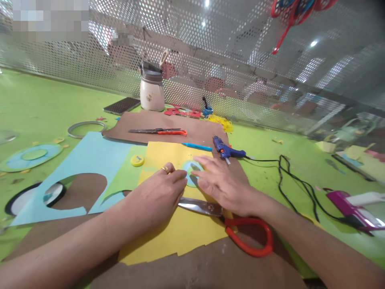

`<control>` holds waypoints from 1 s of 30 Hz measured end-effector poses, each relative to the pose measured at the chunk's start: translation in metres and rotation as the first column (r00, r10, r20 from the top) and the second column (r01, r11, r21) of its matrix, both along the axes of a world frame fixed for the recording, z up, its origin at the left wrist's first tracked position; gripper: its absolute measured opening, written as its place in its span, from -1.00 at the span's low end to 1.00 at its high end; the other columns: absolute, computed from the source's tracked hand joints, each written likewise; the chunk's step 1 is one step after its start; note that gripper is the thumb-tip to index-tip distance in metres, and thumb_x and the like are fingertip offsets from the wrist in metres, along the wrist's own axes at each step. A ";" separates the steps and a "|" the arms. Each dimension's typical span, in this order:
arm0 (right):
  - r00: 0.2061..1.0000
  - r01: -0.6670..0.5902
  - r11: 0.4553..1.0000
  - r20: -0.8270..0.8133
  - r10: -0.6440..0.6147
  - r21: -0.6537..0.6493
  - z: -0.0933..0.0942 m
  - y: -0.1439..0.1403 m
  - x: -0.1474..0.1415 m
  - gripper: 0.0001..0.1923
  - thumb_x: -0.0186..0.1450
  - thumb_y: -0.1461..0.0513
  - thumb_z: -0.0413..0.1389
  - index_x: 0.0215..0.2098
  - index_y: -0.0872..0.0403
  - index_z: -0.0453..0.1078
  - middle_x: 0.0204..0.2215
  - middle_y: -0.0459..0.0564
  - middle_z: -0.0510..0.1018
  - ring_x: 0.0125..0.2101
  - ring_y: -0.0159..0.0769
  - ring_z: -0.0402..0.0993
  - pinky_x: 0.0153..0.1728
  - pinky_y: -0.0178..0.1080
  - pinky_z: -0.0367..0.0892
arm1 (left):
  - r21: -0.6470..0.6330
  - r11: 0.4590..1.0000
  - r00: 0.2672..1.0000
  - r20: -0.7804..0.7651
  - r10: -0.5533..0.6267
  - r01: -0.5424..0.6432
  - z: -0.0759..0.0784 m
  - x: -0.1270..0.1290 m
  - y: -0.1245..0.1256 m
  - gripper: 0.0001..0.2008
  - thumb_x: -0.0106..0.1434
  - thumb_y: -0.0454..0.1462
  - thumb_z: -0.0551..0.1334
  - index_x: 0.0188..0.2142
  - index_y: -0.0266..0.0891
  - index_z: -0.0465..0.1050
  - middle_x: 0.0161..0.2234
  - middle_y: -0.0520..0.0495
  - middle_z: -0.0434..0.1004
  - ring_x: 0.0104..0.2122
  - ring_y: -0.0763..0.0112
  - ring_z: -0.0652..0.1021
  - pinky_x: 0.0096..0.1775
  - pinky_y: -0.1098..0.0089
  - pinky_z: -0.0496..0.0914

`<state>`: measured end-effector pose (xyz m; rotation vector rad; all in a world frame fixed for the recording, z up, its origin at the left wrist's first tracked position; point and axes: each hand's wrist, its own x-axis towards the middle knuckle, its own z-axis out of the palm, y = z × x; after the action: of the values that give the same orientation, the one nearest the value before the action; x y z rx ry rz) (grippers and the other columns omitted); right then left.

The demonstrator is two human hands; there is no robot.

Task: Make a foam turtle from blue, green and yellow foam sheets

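Head view: both hands flat on a yellow sheet (168, 228) lying on the worktop (39, 108). Left hand (156, 196), ring on one finger, grip loosely curled, fingertips pressing the left edge of a small blue paper disc (190, 169). Right hand (221, 182), fingers spread and holding nothing, resting on the disc's right side. Red-handled scissors (237, 224) lie under both wrists. Blue glue gun (226, 151) just beyond the right hand. Light-blue sheet (90, 160) with cut-out hole to the left.
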<state>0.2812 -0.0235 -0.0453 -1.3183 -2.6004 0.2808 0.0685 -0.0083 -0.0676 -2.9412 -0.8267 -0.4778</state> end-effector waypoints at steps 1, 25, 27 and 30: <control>1.000 0.005 1.000 -0.013 -0.005 0.012 0.001 0.001 0.001 -0.45 0.44 0.00 -0.29 0.14 0.09 0.32 0.30 0.12 0.10 0.29 -0.12 -0.09 0.24 0.05 -0.05 | -0.002 1.000 1.000 0.003 -0.002 0.002 0.000 0.000 0.000 -0.81 0.26 -0.45 0.06 -0.31 -0.25 0.43 -0.22 -0.15 0.49 -0.25 0.22 0.45 -0.15 0.21 0.28; 0.997 0.006 1.000 0.076 -0.006 -0.002 -0.011 -0.005 -0.013 -0.46 0.43 0.00 -0.23 0.22 0.10 0.15 0.30 0.18 0.08 0.29 0.04 -0.13 0.16 0.24 0.02 | -0.010 1.000 1.000 0.000 -0.019 0.019 -0.003 -0.001 0.002 -0.79 0.25 -0.44 0.07 -0.25 -0.26 0.45 -0.19 -0.19 0.49 -0.25 0.20 0.44 -0.14 0.18 0.28; 0.999 0.005 1.000 0.054 -0.007 0.024 -0.008 -0.007 -0.010 -0.48 0.42 -0.01 -0.22 0.19 0.08 0.20 0.30 0.17 0.08 0.29 0.04 -0.12 0.16 0.23 0.04 | -0.016 1.000 1.000 0.017 -0.024 0.024 -0.003 -0.001 0.001 -0.78 0.25 -0.45 0.06 -0.25 -0.25 0.45 -0.20 -0.18 0.49 -0.26 0.19 0.44 -0.14 0.18 0.28; 0.998 0.054 0.993 0.040 -0.058 0.102 -0.006 -0.009 -0.004 -0.50 0.42 0.01 -0.20 0.12 0.11 0.30 0.30 0.16 0.09 0.28 0.04 -0.08 0.17 0.18 0.03 | -0.015 1.000 1.000 0.030 0.006 -0.006 -0.002 -0.001 0.000 -0.79 0.25 -0.46 0.05 -0.26 -0.25 0.43 -0.20 -0.17 0.49 -0.25 0.20 0.45 -0.14 0.20 0.28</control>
<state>0.2767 -0.0330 -0.0518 -1.3741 -2.5697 0.1111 0.0678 -0.0085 -0.0697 -2.9509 -0.8455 -0.5187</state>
